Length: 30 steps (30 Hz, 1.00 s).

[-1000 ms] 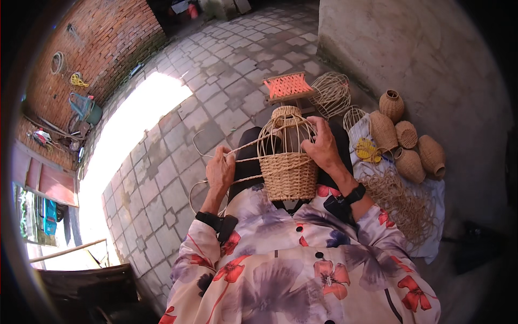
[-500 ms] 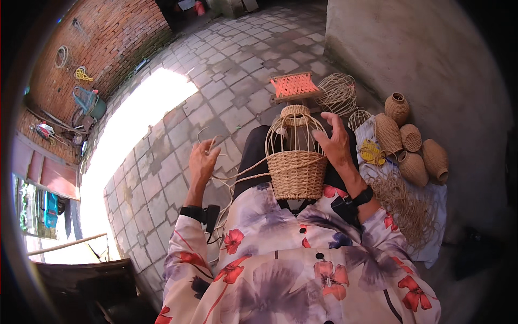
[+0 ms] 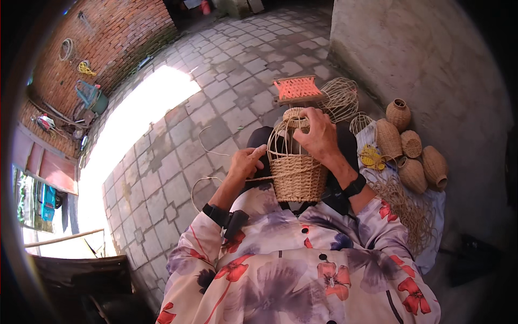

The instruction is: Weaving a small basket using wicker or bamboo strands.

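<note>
Between my knees stands a half-woven wicker basket point(image 3: 299, 182). Its lower body is tightly woven, and bare upright ribs rise to a small woven ring point(image 3: 294, 114) at the top. At the basket's left side my left hand point(image 3: 246, 163) is closed on a long straw strand point(image 3: 220, 179), which loops down over the paving and runs to the weaving. My right hand point(image 3: 319, 137) bends over the far right of the basket, its thumb and fingers closed about the ribs just below the ring. The palm hides part of the ribs there.
A small stool point(image 3: 297, 89) with an orange woven seat stands beyond my knees, beside a bundle of loose canes point(image 3: 340, 100). To the right, several finished woven vases point(image 3: 388, 139) and a heap of straw strands point(image 3: 406, 208) lie on a white cloth point(image 3: 426, 258) near the wall.
My left hand has moved right, up to the basket, drawing the strand along. My right hand has come in from the right side and closed on the ribs near the ring.
</note>
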{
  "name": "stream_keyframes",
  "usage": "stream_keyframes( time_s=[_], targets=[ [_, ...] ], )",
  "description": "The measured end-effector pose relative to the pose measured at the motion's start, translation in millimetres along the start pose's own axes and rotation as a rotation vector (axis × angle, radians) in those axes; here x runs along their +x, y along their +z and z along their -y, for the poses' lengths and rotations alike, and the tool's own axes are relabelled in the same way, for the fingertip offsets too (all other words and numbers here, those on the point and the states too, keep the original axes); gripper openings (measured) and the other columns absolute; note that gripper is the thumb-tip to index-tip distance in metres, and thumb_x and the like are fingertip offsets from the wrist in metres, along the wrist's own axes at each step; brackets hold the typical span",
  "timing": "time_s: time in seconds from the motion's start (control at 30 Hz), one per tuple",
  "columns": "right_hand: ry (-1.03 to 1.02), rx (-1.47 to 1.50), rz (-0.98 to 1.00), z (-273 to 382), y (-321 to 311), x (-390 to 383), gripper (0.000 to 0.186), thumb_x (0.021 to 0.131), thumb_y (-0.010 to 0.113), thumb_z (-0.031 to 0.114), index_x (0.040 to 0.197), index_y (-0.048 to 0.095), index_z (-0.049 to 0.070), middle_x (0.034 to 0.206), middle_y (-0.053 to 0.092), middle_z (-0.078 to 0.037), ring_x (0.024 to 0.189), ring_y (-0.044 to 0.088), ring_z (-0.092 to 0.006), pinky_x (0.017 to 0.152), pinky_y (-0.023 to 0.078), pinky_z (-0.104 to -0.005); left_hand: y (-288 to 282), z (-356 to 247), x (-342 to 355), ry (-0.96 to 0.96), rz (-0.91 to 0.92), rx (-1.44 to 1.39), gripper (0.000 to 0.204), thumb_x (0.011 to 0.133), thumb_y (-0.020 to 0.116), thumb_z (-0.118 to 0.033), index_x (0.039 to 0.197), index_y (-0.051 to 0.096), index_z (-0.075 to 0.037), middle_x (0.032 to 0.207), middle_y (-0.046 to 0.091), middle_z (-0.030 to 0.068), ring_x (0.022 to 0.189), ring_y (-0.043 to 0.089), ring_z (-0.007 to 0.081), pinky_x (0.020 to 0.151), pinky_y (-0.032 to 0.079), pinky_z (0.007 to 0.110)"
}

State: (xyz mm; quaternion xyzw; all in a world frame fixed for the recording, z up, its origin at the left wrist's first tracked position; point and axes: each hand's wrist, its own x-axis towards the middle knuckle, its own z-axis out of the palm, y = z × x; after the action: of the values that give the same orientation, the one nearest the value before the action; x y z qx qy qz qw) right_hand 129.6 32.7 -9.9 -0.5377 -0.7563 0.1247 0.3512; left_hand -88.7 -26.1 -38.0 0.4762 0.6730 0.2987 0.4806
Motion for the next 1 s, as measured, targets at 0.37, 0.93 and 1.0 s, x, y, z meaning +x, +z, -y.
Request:
stream_keyframes(
  time_s=[0.37,0.93,1.0],
  targets=[
    [-0.164,0.274,-0.185,-24.8,-12.8,-30.2,0.036,0.070,0.064,0.006,0.104,0.052,0.005,0.104,0.058,-0.013,0.099,0.055,-0.0344,0.089,0.044,-0.0434,22.0,-21.8,-1.5,0.248,-0.107,-0.269,0.034,0.086,0.066,-0.037,0.091,0.066,-0.004,0.069,0.062,0.0024,0.056,0.054,0.0090,0.051,0.044,0.023],
    [-0.127,0.348,-0.180,-27.1,-9.4,-29.0,0.036,0.071,0.064,0.006,0.104,0.050,0.004,0.102,0.058,-0.013,0.101,0.056,-0.0348,0.089,0.045,-0.0428,46.6,-39.3,-2.3,0.536,-0.297,0.343,0.047,0.080,0.071,-0.023,0.123,0.056,-0.013,0.072,0.066,0.0085,0.063,0.064,0.0218,0.057,0.048,0.035],
    [-0.086,0.326,-0.182,-23.8,-9.4,-29.6,0.036,0.072,0.064,0.007,0.105,0.050,0.004,0.101,0.057,-0.014,0.099,0.056,-0.0352,0.087,0.046,-0.0432,40.5,-21.1,4.8,0.465,-0.230,0.034,0.045,0.081,0.070,-0.018,0.123,0.055,-0.010,0.074,0.066,0.0067,0.064,0.063,0.0189,0.058,0.050,0.032]
  ],
)
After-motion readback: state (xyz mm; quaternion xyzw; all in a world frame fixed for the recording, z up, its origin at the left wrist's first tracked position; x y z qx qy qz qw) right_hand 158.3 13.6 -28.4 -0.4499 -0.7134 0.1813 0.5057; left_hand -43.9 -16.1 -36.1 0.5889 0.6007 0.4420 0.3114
